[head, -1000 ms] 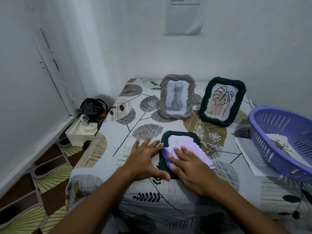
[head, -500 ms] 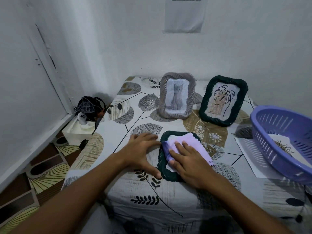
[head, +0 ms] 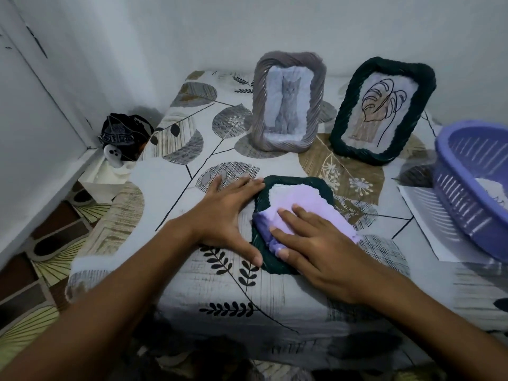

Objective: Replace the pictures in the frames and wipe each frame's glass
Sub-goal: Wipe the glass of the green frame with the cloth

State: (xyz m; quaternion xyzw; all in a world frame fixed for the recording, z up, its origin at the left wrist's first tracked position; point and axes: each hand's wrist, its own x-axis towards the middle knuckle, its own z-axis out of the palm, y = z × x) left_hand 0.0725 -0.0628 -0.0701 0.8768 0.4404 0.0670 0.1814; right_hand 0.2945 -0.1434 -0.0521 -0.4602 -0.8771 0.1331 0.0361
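Now your right hand (head: pixel 316 243) presses flat on soft lilac cloth (head: pixel 302 207); left hand (head: pixel 225 213), fingers straight, braces light green frame (head: pixel 299 181) at its left edge; fragile glass, press gently.

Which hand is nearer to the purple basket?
Right. The right hand presses the cloth, closer to the purple basket; the left hand lies farther left.

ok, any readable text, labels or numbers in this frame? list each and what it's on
None can be read.
Dark cap on the floor left of the table: pale band of marks, too blurred to read as letters.
Grey frame: cat picture, no text.
Dark green standing frame: leaf line drawing, no text.
Purple basket: the paper inside and the sheet under it show no legible print.
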